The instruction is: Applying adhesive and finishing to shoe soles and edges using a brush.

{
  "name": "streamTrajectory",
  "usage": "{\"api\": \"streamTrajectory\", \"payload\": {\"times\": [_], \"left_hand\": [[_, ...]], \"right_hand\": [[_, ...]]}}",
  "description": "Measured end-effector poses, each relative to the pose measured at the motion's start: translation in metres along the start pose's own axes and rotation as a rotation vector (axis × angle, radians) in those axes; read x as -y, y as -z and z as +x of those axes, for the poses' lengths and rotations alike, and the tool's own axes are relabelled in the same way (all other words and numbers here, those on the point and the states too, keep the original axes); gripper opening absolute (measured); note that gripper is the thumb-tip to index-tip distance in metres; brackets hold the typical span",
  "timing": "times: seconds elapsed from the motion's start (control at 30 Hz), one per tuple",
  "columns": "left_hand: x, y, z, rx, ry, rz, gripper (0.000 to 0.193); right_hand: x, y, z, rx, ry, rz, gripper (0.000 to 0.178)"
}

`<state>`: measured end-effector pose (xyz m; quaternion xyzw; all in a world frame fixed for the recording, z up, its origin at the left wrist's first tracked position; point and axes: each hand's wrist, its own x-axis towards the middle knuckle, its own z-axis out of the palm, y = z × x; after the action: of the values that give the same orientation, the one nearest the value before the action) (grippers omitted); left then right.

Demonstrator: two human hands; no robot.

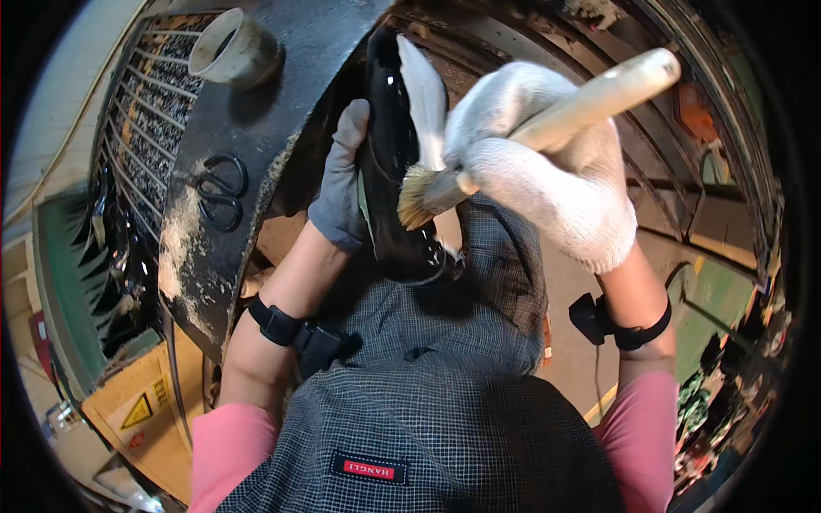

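Note:
A glossy black shoe (386,128) stands roughly lengthwise before me, a pale white piece along its right side. My left hand (340,184), in a grey glove, is closed around its left side, thumb up along the edge; the other fingers are hidden behind it. In a white knit glove, my right hand (547,162) grips a brush (599,98) by its thick pale wooden handle. The brush's tan bristles point left and lie over the shoe's lower half, apparently touching where black meets white.
At left is a dark worktop (295,56) with a stained cup (248,64), black-handled scissors (222,192) and pale crusty residue. Beyond it stands a wire rack (145,103). A yellow cabinet (141,419) sits lower left; curved metal rack bars (684,150) rise at right.

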<state>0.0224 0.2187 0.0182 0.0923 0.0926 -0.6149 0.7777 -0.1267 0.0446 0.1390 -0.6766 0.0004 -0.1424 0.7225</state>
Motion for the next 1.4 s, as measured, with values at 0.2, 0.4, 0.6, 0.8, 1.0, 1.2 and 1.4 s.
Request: {"api": "streamTrajectory", "payload": {"times": [0.2,0.4,0.6,0.8,1.0,1.2,1.4], "left_hand": [[0.026,-0.022,0.005,-0.093,0.032,0.095,0.072],[0.036,0.001,0.019,-0.024,-0.108,0.256,0.070],[0.023,-0.007,0.014,0.075,-0.084,0.374,0.062],[0.013,-0.001,-0.008,-0.080,0.097,0.149,0.097],[-0.004,0.014,-0.023,0.147,0.216,0.610,0.122],[-0.010,0.013,-0.010,0.048,0.172,0.809,0.117],[-0.008,-0.026,0.040,-0.063,0.095,1.043,0.103]], "right_hand": [[0.004,0.008,-0.024,0.053,-0.024,-0.021,0.009],[-0.012,0.018,-0.027,0.029,0.087,0.140,0.012],[-0.030,0.035,-0.011,-0.110,-0.058,0.039,0.019],[-0.018,0.020,-0.024,-0.194,-0.122,0.045,0.016],[-0.024,0.066,0.005,-0.665,0.003,-0.037,0.020],[-0.030,0.081,0.034,-0.616,0.032,0.039,0.025],[0.023,0.121,0.025,-0.713,0.053,-0.324,0.029]]}}
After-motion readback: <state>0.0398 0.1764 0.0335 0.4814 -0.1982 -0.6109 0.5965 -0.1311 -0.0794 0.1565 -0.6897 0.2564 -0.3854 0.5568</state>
